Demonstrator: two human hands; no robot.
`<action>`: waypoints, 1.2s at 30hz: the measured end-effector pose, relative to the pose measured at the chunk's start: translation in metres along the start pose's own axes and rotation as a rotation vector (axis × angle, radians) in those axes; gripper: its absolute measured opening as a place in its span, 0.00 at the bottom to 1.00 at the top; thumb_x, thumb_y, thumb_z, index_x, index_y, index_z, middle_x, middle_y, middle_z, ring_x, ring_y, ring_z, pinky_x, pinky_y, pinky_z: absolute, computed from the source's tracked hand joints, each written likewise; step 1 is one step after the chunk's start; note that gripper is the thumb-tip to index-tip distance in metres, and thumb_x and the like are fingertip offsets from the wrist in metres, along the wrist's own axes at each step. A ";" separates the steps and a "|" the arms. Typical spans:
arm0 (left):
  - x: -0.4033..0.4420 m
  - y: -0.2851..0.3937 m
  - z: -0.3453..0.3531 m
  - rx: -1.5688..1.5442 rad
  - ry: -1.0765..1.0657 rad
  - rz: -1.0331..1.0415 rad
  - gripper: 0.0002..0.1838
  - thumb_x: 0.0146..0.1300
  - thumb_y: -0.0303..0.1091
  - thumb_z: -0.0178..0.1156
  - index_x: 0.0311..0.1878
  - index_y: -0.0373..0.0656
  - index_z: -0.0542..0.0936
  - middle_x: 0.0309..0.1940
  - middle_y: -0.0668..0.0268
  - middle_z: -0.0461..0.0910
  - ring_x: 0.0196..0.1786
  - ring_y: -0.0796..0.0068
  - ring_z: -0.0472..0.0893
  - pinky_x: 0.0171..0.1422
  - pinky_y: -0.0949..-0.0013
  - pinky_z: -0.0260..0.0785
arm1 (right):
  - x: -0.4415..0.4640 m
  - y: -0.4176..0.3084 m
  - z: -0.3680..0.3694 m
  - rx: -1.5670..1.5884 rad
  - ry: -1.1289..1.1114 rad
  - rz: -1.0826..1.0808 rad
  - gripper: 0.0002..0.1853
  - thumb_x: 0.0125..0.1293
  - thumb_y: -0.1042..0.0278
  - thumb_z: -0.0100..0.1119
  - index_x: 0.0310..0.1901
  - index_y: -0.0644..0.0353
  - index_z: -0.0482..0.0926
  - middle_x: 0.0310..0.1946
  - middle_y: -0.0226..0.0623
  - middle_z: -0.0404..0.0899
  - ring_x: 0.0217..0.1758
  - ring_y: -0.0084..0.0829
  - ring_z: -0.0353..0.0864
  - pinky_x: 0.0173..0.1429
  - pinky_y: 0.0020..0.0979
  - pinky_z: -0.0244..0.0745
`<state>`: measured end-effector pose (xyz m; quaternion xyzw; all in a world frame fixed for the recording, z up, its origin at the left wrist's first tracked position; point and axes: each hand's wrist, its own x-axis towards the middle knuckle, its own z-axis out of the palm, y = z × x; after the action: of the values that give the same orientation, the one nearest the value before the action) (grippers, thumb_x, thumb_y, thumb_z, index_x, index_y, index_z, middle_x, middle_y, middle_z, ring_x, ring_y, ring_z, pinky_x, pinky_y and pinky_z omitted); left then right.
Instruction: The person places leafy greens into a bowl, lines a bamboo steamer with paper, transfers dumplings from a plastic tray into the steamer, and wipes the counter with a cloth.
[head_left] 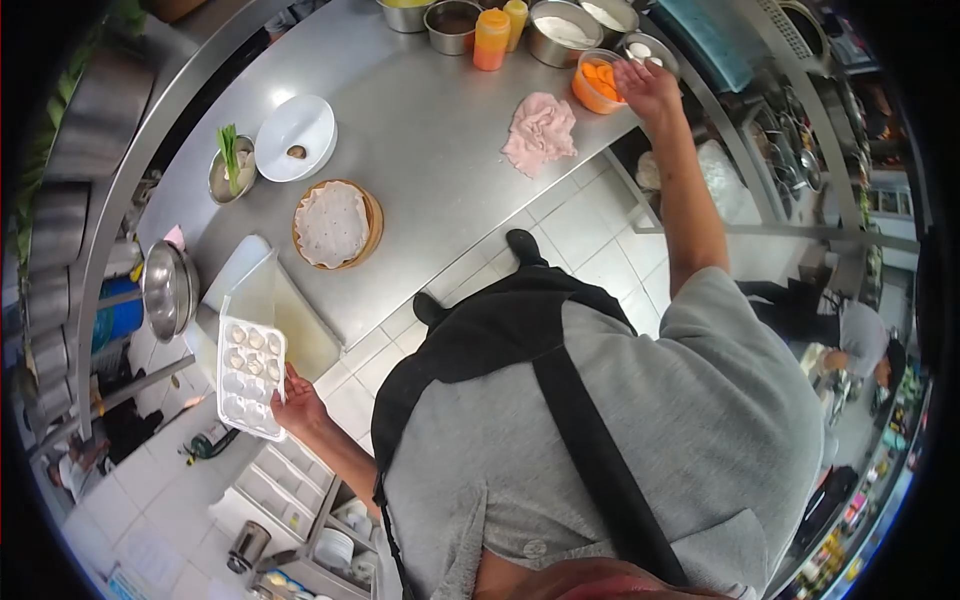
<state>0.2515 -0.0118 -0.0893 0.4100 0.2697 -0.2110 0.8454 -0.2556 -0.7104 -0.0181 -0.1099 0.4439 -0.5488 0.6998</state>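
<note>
My left hand (298, 402) grips the near edge of a white plastic tray (262, 418) with round compartments. Several pale dumplings (255, 350) sit in its upper compartments; the lower ones look bare. My right hand (648, 88) is stretched out at the far right of the steel counter, palm up and fingers extended, holding nothing that I can see. It is beside a clear tub of orange pieces (598, 82) and a bowl of white eggs (645, 50); whether it touches either is unclear. A crumpled pink cloth (540, 133) lies left of the tub.
On the steel counter (420, 130) are a lined bamboo steamer (335, 225), a white bowl (297, 140) and a small bowl with green stalks (232, 170). An orange squeeze bottle (491, 40) stands among metal bowls at the back. Another person (860, 340) is off to the right.
</note>
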 end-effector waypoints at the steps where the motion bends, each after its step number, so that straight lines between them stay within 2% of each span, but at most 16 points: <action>1: -0.014 -0.005 -0.001 -0.001 -0.037 0.075 0.29 0.74 0.37 0.54 0.69 0.23 0.68 0.66 0.38 0.77 0.65 0.46 0.82 0.50 0.61 0.81 | 0.013 -0.004 -0.006 0.028 -0.007 0.047 0.19 0.84 0.60 0.48 0.61 0.70 0.70 0.67 0.58 0.74 0.68 0.53 0.79 0.73 0.52 0.77; 4: -0.049 -0.011 -0.018 -0.116 -0.081 0.004 0.30 0.72 0.37 0.57 0.67 0.21 0.68 0.67 0.35 0.76 0.60 0.49 0.84 0.49 0.61 0.80 | 0.082 -0.007 -0.045 0.041 -0.116 0.189 0.18 0.83 0.62 0.48 0.60 0.71 0.69 0.64 0.63 0.74 0.66 0.57 0.79 0.73 0.56 0.77; 5: -0.057 -0.017 -0.030 -0.081 -0.153 0.031 0.30 0.70 0.38 0.60 0.65 0.20 0.69 0.67 0.32 0.75 0.56 0.53 0.84 0.49 0.61 0.80 | 0.077 -0.005 -0.037 0.076 -0.050 0.205 0.18 0.84 0.63 0.47 0.60 0.72 0.68 0.62 0.65 0.74 0.65 0.58 0.80 0.73 0.56 0.77; 6: -0.078 -0.028 -0.020 -0.136 -0.091 0.047 0.29 0.71 0.37 0.59 0.65 0.21 0.70 0.66 0.33 0.76 0.59 0.52 0.84 0.50 0.61 0.80 | 0.083 -0.006 -0.038 0.097 -0.059 0.282 0.18 0.84 0.63 0.47 0.61 0.73 0.66 0.61 0.65 0.74 0.65 0.58 0.79 0.74 0.55 0.77; 9: -0.135 -0.067 0.008 -0.087 -0.184 0.055 0.29 0.71 0.36 0.59 0.66 0.22 0.71 0.63 0.35 0.79 0.62 0.50 0.83 0.48 0.63 0.77 | 0.083 -0.003 -0.039 0.038 -0.067 0.327 0.24 0.84 0.61 0.48 0.68 0.76 0.62 0.64 0.63 0.71 0.69 0.57 0.76 0.77 0.52 0.75; 12: -0.184 -0.117 0.067 0.042 -0.178 0.116 0.28 0.72 0.37 0.58 0.69 0.26 0.72 0.61 0.44 0.83 0.64 0.51 0.84 0.43 0.66 0.72 | 0.089 -0.006 -0.036 0.032 -0.050 0.420 0.27 0.84 0.61 0.49 0.71 0.77 0.60 0.67 0.61 0.69 0.71 0.56 0.74 0.77 0.51 0.75; 15: -0.216 -0.152 0.115 0.088 -0.373 0.018 0.28 0.71 0.35 0.59 0.71 0.33 0.73 0.61 0.49 0.84 0.59 0.56 0.85 0.44 0.65 0.75 | 0.098 -0.003 -0.035 0.009 -0.028 0.487 0.29 0.83 0.61 0.50 0.73 0.77 0.58 0.69 0.61 0.67 0.73 0.56 0.73 0.77 0.51 0.74; 16: -0.220 -0.161 0.126 0.117 -0.346 0.000 0.26 0.70 0.34 0.59 0.70 0.36 0.74 0.60 0.53 0.85 0.55 0.59 0.86 0.44 0.64 0.76 | 0.099 -0.003 -0.036 -0.021 -0.030 0.502 0.30 0.83 0.61 0.50 0.74 0.77 0.57 0.70 0.61 0.66 0.73 0.56 0.72 0.77 0.51 0.74; 21: -0.228 -0.206 0.161 0.211 -0.421 -0.041 0.21 0.69 0.32 0.61 0.64 0.39 0.78 0.57 0.58 0.86 0.52 0.63 0.87 0.45 0.64 0.77 | 0.109 0.000 -0.030 -0.065 0.038 0.524 0.31 0.81 0.60 0.53 0.72 0.77 0.59 0.66 0.59 0.67 0.70 0.54 0.74 0.76 0.52 0.74; 27: -0.241 -0.248 0.198 0.289 -0.428 -0.081 0.20 0.69 0.31 0.63 0.63 0.42 0.78 0.58 0.62 0.86 0.53 0.66 0.86 0.52 0.63 0.78 | 0.113 -0.002 -0.010 -0.210 0.115 0.553 0.28 0.83 0.59 0.49 0.70 0.78 0.62 0.65 0.60 0.68 0.69 0.53 0.74 0.75 0.48 0.76; 30: -0.229 -0.258 0.190 0.341 -0.424 -0.089 0.19 0.69 0.30 0.63 0.62 0.42 0.79 0.57 0.64 0.86 0.55 0.67 0.86 0.55 0.63 0.76 | 0.111 -0.007 -0.001 -0.227 0.134 0.536 0.25 0.78 0.65 0.51 0.69 0.73 0.64 0.64 0.58 0.66 0.66 0.52 0.73 0.74 0.49 0.76; 32: -0.223 -0.267 0.185 0.417 -0.431 -0.080 0.18 0.69 0.31 0.64 0.61 0.42 0.79 0.57 0.64 0.85 0.55 0.67 0.85 0.55 0.63 0.76 | 0.131 0.000 -0.008 -0.341 0.071 0.488 0.16 0.78 0.66 0.49 0.57 0.71 0.73 0.52 0.56 0.76 0.55 0.47 0.81 0.62 0.46 0.83; 33: -0.224 -0.273 0.188 0.400 -0.389 -0.101 0.18 0.69 0.31 0.64 0.61 0.42 0.79 0.57 0.65 0.85 0.56 0.68 0.84 0.56 0.63 0.76 | 0.162 0.009 -0.026 -0.352 0.064 0.499 0.16 0.78 0.66 0.49 0.57 0.71 0.73 0.52 0.56 0.76 0.55 0.47 0.81 0.62 0.46 0.83; 34: -0.228 -0.278 0.193 0.389 -0.386 -0.126 0.17 0.69 0.31 0.65 0.60 0.43 0.79 0.56 0.66 0.84 0.55 0.67 0.83 0.57 0.62 0.75 | 0.206 0.020 -0.053 -0.218 -0.145 0.597 0.12 0.78 0.66 0.48 0.48 0.68 0.76 0.42 0.51 0.78 0.47 0.44 0.83 0.55 0.43 0.84; 35: -0.220 -0.285 0.189 0.401 -0.383 -0.163 0.17 0.68 0.31 0.65 0.59 0.44 0.79 0.55 0.67 0.84 0.54 0.67 0.83 0.57 0.61 0.75 | 0.230 0.029 -0.069 -0.082 -0.353 0.702 0.12 0.77 0.67 0.47 0.40 0.65 0.78 0.33 0.46 0.80 0.39 0.40 0.84 0.47 0.40 0.85; 36: -0.212 -0.292 0.183 0.406 -0.372 -0.194 0.16 0.68 0.32 0.65 0.58 0.44 0.79 0.54 0.67 0.84 0.53 0.67 0.83 0.57 0.61 0.75 | 0.216 0.025 -0.062 -0.014 -0.301 0.710 0.12 0.76 0.67 0.47 0.35 0.62 0.77 0.27 0.41 0.78 0.33 0.37 0.82 0.41 0.37 0.81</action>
<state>-0.0275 -0.2987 -0.0301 0.4974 0.1004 -0.4122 0.7567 -0.2846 -0.8674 -0.1783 -0.0335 0.3503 -0.2471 0.9028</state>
